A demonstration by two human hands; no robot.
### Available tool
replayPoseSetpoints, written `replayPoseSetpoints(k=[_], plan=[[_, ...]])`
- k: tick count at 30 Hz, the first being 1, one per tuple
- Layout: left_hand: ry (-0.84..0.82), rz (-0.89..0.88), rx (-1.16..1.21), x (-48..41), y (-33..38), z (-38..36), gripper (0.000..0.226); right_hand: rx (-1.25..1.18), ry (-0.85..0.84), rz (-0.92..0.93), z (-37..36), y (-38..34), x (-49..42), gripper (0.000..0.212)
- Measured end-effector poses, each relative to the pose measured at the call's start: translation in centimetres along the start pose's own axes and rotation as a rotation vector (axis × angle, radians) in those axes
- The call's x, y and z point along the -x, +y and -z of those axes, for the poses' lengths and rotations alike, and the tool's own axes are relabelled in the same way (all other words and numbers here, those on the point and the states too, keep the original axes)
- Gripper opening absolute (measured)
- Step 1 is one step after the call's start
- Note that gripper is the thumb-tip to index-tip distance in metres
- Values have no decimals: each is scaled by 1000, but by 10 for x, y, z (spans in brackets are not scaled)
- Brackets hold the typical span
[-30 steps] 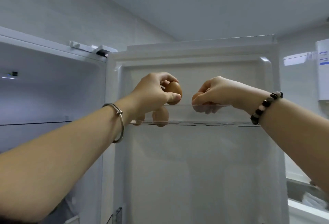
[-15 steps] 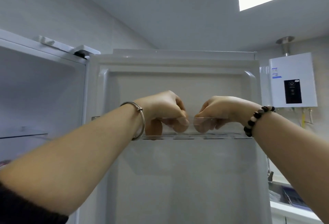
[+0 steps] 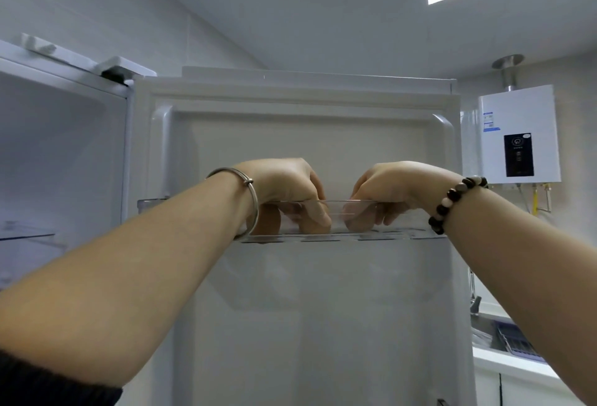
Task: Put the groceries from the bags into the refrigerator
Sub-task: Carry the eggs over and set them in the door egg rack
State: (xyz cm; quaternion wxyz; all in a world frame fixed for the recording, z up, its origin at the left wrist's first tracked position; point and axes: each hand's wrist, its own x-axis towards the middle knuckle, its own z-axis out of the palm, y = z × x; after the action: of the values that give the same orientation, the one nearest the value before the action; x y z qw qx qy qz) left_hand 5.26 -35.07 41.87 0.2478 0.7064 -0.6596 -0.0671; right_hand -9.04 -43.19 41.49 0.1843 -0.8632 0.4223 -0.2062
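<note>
My left hand (image 3: pixel 284 186) and my right hand (image 3: pixel 394 186) both reach over the rim of the clear top door bin (image 3: pixel 413 235) on the open refrigerator door (image 3: pixel 323 325). Their fingers curl down inside the bin and show blurred through the plastic. My left hand is closed, and the egg it carried is hidden under the fingers. A brown egg (image 3: pixel 267 221) stands in the bin just left of those fingers. Whether my right hand holds anything is hidden.
The refrigerator compartment (image 3: pixel 58 153) stands open at the left, with a glass shelf (image 3: pixel 26 237) lower down. A white water heater (image 3: pixel 520 134) hangs on the right wall. A counter and sink (image 3: pixel 504 344) lie at the lower right.
My left hand has lowered the egg from above the rim down into the door bin. My right hand's fingers have also dipped deeper. The view has tilted and shifted left.
</note>
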Motion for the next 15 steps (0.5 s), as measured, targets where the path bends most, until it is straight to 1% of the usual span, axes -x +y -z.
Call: replayPoseSetpoints(k=[5, 10, 12, 15], plan=[[-8, -11, -11, 1, -4, 1, 21, 34, -34, -15, -1, -2, 3, 24], [15, -45, 52, 3, -6, 0, 23, 73, -61, -45, -1, -3, 2, 34], [26, -43, 63, 3, -6, 0, 25, 81, -69, -49, -1, -3, 2, 36], [32, -47, 80, 5, -5, -1, 21, 85, -47, -47, -1, -3, 2, 35]])
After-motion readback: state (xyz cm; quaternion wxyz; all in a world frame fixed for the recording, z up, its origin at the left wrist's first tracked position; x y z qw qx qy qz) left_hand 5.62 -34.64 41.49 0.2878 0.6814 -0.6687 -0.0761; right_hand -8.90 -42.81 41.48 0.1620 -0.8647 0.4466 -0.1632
